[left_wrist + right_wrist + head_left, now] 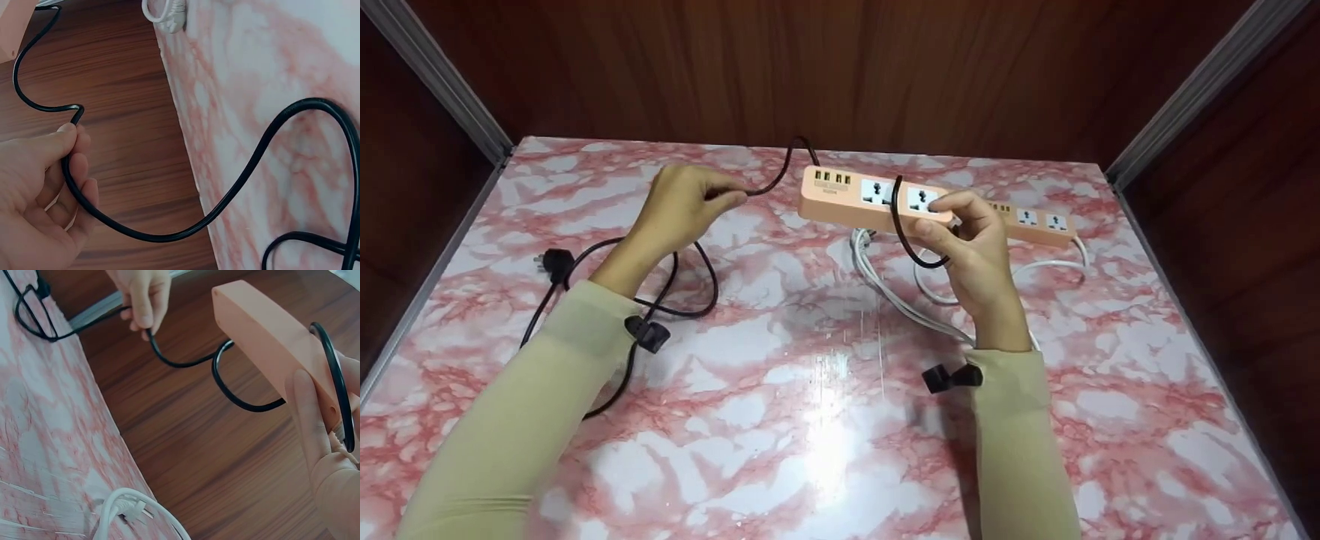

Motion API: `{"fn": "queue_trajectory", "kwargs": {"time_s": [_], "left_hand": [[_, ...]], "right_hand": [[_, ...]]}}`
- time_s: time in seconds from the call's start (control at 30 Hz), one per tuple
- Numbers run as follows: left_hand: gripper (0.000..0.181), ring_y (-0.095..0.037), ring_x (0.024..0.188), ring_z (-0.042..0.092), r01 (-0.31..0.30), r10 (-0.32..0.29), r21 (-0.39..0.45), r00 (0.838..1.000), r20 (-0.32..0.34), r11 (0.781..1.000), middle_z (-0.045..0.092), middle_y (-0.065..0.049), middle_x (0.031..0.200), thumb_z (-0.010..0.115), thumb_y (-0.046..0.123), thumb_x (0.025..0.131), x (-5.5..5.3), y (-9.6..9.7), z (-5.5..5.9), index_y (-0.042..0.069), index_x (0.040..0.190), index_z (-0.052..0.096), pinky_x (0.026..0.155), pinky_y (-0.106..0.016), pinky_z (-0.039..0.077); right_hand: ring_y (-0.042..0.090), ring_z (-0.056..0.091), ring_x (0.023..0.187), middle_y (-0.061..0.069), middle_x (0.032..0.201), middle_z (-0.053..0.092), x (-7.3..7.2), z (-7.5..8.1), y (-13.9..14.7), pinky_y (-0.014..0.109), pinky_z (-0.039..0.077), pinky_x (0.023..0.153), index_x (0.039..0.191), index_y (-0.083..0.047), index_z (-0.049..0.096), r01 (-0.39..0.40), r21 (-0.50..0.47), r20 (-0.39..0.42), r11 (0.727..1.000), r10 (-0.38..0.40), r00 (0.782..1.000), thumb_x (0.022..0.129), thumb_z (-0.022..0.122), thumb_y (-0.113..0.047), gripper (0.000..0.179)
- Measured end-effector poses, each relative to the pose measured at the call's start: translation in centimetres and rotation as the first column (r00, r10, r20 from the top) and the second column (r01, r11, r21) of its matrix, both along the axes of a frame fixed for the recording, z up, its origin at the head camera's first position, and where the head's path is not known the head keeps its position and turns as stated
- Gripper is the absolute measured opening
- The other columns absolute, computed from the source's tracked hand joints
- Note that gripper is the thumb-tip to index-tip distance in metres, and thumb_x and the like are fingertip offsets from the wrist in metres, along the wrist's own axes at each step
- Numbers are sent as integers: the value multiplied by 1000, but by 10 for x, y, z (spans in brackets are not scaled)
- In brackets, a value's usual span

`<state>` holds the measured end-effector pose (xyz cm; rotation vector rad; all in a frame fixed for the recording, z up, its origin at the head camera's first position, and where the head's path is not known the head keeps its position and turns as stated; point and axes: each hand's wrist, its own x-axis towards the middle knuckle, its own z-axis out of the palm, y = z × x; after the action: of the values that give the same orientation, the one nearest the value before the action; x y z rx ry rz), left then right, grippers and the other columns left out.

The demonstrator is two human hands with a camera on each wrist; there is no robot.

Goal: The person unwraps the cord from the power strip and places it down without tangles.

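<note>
My right hand (979, 251) grips the right end of an orange power strip (840, 202), held up over the table with its sockets and USB ports facing me. A black cord (897, 217) loops around the strip near that end. Its lower bend passes by the right fingers. Out to the left, my left hand (686, 202) pinches the same cord between thumb and fingers. In the left wrist view, the cord (152, 237) sags from those fingers toward the table. The right wrist view shows the strip's plain back (270, 332) with the cord curving behind it.
A second orange power strip (1039, 232) lies on the marbled table (750, 360) at the right, with its white cord (911, 311) coiled nearby. The black plug (556, 264) and loose black cord lie at the left. A wooden panel (810, 75) rises behind the table.
</note>
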<state>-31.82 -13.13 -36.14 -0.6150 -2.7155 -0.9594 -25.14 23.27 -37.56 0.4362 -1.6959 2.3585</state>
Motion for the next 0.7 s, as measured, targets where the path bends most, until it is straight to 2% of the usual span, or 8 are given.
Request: {"fn": "queue_trajectory", "kwargs": {"time_s": [0.13,0.27,0.43,0.7], "left_hand": [[17,-16,79,62,-18,19,17,999,-36,1000,82,-7,105,75,21,101,-4,3,9,12,111,85,73,-33,44],[17,-17,91,69,-42,45,43,997,-55,998,81,-8,111,75,20,101,-7,6,16,12,112,85,78,-34,47],[17,-19,98,72,-73,78,68,994,-73,995,81,-8,111,75,20,101,-10,11,26,13,114,85,81,-34,49],[18,-13,88,67,-111,118,77,988,-96,991,81,-6,106,73,24,103,-14,14,45,15,113,85,78,-27,44]], "right_hand": [[15,67,85,9,102,65,0,0,-1,27,60,76,96,-9,73,-7,0,-1,1000,7,1000,86,82,8,22],[15,67,86,9,103,65,0,0,-1,27,61,77,96,-9,73,-10,-1,-3,1000,10,1000,86,80,10,22],[16,68,85,9,104,63,0,-1,0,31,63,79,97,-8,72,-29,-14,0,999,29,1000,88,75,13,23],[18,68,87,10,104,63,0,-1,-1,28,61,79,96,-8,73,-28,-10,12,1000,28,1000,86,72,16,27]]}}
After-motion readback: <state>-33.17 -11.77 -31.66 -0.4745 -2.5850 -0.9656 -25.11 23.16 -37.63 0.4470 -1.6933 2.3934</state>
